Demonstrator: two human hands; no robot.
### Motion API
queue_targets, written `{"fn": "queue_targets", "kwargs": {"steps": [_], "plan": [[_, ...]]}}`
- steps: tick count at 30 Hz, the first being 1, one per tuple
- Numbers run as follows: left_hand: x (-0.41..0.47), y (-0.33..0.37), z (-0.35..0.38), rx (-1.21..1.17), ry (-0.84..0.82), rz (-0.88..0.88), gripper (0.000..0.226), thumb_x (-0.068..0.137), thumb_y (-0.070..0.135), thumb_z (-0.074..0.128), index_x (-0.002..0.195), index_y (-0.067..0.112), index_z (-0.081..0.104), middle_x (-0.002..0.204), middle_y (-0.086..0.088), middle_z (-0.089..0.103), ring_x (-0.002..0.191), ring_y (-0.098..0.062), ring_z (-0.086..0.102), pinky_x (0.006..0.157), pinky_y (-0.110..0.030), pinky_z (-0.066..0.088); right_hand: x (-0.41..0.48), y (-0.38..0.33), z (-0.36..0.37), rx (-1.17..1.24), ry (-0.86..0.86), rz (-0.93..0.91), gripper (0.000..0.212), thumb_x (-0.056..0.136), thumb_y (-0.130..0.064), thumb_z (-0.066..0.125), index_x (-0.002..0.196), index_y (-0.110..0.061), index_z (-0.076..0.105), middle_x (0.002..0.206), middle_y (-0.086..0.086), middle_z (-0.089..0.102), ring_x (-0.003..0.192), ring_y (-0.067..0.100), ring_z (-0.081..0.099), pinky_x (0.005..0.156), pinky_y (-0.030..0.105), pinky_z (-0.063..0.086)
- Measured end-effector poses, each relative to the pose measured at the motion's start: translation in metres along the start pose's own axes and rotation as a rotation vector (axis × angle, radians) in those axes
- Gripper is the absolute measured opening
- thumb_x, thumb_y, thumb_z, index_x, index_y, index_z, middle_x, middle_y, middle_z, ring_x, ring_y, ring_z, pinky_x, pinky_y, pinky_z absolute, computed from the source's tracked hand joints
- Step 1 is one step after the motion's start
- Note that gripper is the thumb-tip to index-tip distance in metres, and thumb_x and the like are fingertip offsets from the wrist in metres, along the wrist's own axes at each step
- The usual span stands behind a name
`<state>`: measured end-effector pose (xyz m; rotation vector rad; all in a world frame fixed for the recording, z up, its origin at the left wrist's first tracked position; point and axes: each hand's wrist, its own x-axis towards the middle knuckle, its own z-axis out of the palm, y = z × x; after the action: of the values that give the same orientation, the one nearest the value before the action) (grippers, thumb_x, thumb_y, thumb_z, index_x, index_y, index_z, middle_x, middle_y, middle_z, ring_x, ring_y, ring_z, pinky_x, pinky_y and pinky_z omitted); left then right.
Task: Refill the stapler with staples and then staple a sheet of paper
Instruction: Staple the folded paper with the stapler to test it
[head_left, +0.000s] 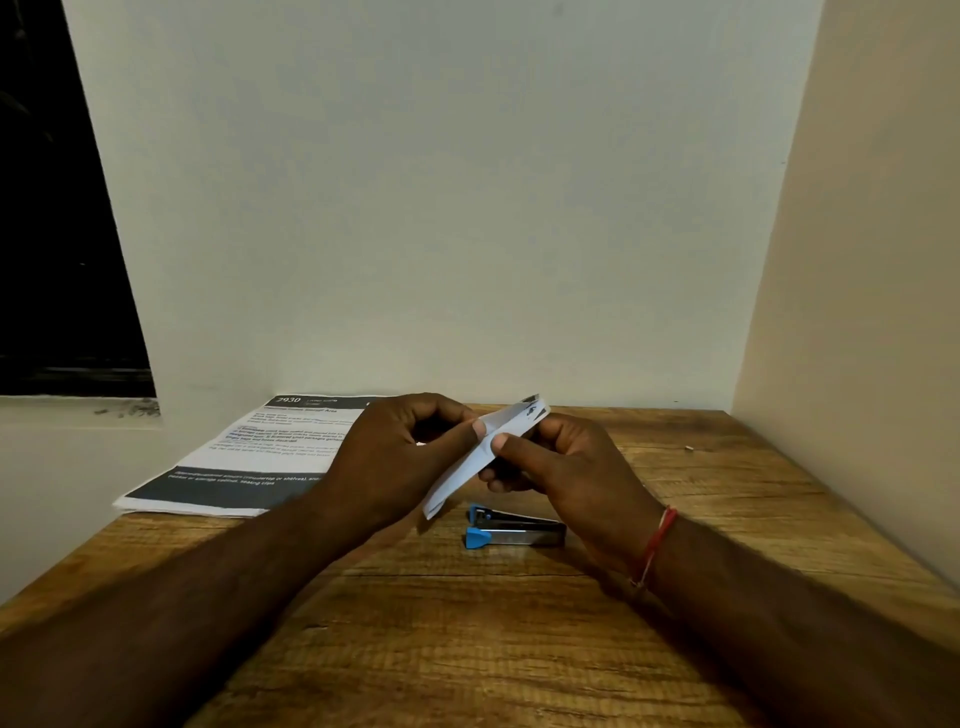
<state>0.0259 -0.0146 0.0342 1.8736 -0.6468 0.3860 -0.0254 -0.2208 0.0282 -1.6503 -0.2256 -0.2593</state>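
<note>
My left hand (400, 457) and right hand (576, 478) both pinch a small white folded paper (452, 488), probably to open it. The blue-and-steel stapler (519, 535) lies at six o'clock, seemingly opened for loading.

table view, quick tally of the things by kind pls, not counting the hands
stapler: 1
printed paper stack: 1
white paper packet, pinched by left hand and right hand: 1
small pale bit, too small to identify: 1
total: 4

Wooden table (519, 649) in a corner of pale walls (441, 208); dark window (47, 234) at left.
</note>
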Motion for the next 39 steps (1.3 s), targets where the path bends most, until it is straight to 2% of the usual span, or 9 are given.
{"fn": "queue_targets", "kwargs": {"steps": [5,9,13,18,22,26,29,33,39], "plan": [[0.001,-0.003,-0.001,0.030,-0.001,0.034,0.007,0.101,0.033,0.084,0.097,0.030,0.088,0.093,0.015,0.086,0.089,-0.003,0.079,0.073,-0.012,0.055,0.000,0.000,0.000,-0.030,0.020,0.002,0.018,0.106,-0.016,0.069,0.117,-0.007,0.080,0.096,0.012,0.085,0.083,0.021,0.082,0.077,0.027,0.066],[0.001,-0.005,-0.002,0.157,0.020,0.200,0.005,0.098,0.034,0.087,0.094,0.033,0.086,0.089,0.013,0.082,0.095,-0.010,0.078,0.080,-0.011,0.053,-0.001,-0.001,0.001,0.137,-0.005,0.011,0.028,0.103,-0.027,0.072,0.113,-0.003,0.082,0.101,0.024,0.083,0.090,0.033,0.080,0.087,0.040,0.068],[0.002,-0.008,-0.002,0.183,-0.004,0.354,0.005,0.095,0.024,0.092,0.097,0.027,0.089,0.091,0.014,0.081,0.092,-0.013,0.076,0.082,-0.030,0.058,-0.002,-0.004,0.001,0.260,0.011,0.083,0.046,0.102,-0.038,0.071,0.106,0.007,0.080,0.104,0.033,0.079,0.082,0.029,0.076,0.079,0.036,0.067],[0.003,-0.011,-0.001,0.308,0.001,0.403,0.025,0.097,0.052,0.081,0.115,0.036,0.089,0.121,0.020,0.078,0.121,-0.011,0.070,0.099,-0.036,0.056,0.003,0.000,-0.004,0.267,0.080,0.138,0.023,0.105,-0.015,0.069,0.110,0.006,0.079,0.100,0.030,0.081,0.087,0.036,0.076,0.082,0.039,0.068],[0.008,-0.009,-0.011,0.278,0.163,0.251,0.045,0.096,0.057,0.080,0.137,0.039,0.078,0.144,0.015,0.064,0.138,-0.006,0.058,0.111,-0.019,0.044,0.005,-0.001,-0.004,0.293,0.097,0.143,0.017,0.105,-0.014,0.069,0.116,-0.002,0.077,0.102,0.026,0.083,0.087,0.031,0.079,0.081,0.037,0.069],[0.014,-0.013,-0.019,-0.061,0.250,-0.121,0.067,0.091,0.050,0.092,0.150,0.038,0.064,0.150,0.009,0.063,0.134,-0.012,0.067,0.109,-0.035,0.057,0.010,0.002,-0.006,0.294,0.085,0.108,0.020,0.106,-0.014,0.069,0.120,-0.003,0.077,0.108,0.024,0.083,0.087,0.028,0.080,0.075,0.034,0.070],[0.019,-0.019,-0.023,-0.518,0.157,-0.321,0.064,0.090,0.035,0.094,0.145,0.020,0.067,0.130,-0.008,0.083,0.124,-0.032,0.080,0.100,-0.048,0.067,0.012,0.005,-0.008,0.308,0.075,0.102,0.025,0.106,-0.015,0.069,0.125,-0.001,0.075,0.108,0.023,0.083,0.087,0.028,0.080,0.075,0.034,0.070],[0.015,-0.020,-0.013,-0.552,-0.004,-0.299,0.042,0.100,0.016,0.082,0.140,0.012,0.074,0.124,-0.012,0.086,0.117,-0.037,0.082,0.083,-0.045,0.066,0.013,0.007,-0.010,0.324,0.077,0.113,0.025,0.106,-0.017,0.069,0.124,-0.001,0.075,0.102,0.022,0.082,0.086,0.028,0.079,0.075,0.034,0.069],[0.012,-0.017,-0.014,-0.481,0.017,-0.255,0.033,0.100,0.008,0.082,0.132,0.013,0.078,0.116,-0.009,0.089,0.108,-0.030,0.087,0.095,-0.054,0.067,0.013,0.002,-0.014,0.303,0.100,0.119,0.021,0.108,-0.020,0.066,0.116,-0.004,0.078,0.093,0.019,0.080,0.072,0.021,0.070,0.062,0.032,0.059]]}}
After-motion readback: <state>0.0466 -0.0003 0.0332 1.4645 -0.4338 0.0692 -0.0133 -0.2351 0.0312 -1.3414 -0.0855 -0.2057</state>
